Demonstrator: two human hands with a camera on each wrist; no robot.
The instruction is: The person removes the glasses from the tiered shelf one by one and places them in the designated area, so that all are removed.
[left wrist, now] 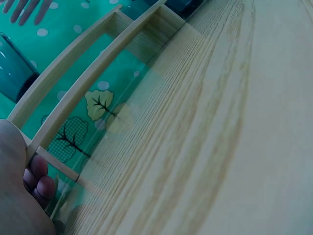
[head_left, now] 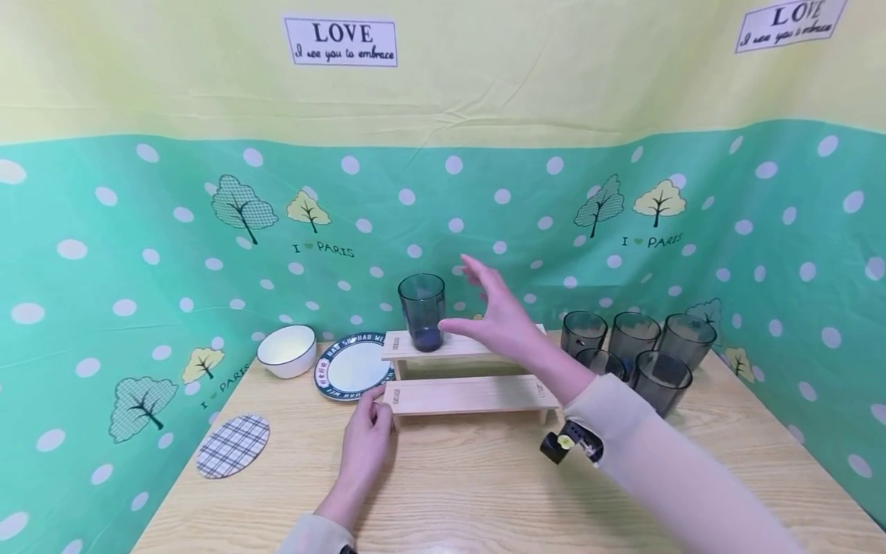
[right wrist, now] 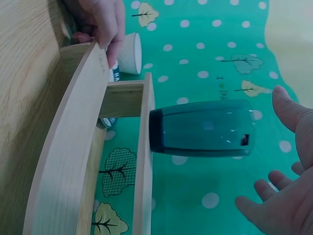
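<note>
A dark tinted glass (head_left: 422, 312) stands upright at the left end of the upper step of a two-step wooden rack (head_left: 471, 396). To the right of the glass is my right hand (head_left: 494, 319), its fingers spread; the right wrist view shows a gap between this hand (right wrist: 286, 196) and the glass (right wrist: 203, 128). My left hand (head_left: 367, 438) grips the left end of the lower step. In the left wrist view, curled fingertips (left wrist: 41, 181) show under the rack's board (left wrist: 93, 73) at that end.
Several more tinted glasses (head_left: 634, 338) stand grouped at the right of the wooden table (head_left: 471, 492). A white bowl (head_left: 287, 352) and a blue-rimmed plate (head_left: 356, 369) are at the back left. A checked round mat (head_left: 233, 446) lies nearer the left edge. Behind hangs a patterned curtain (head_left: 443, 208).
</note>
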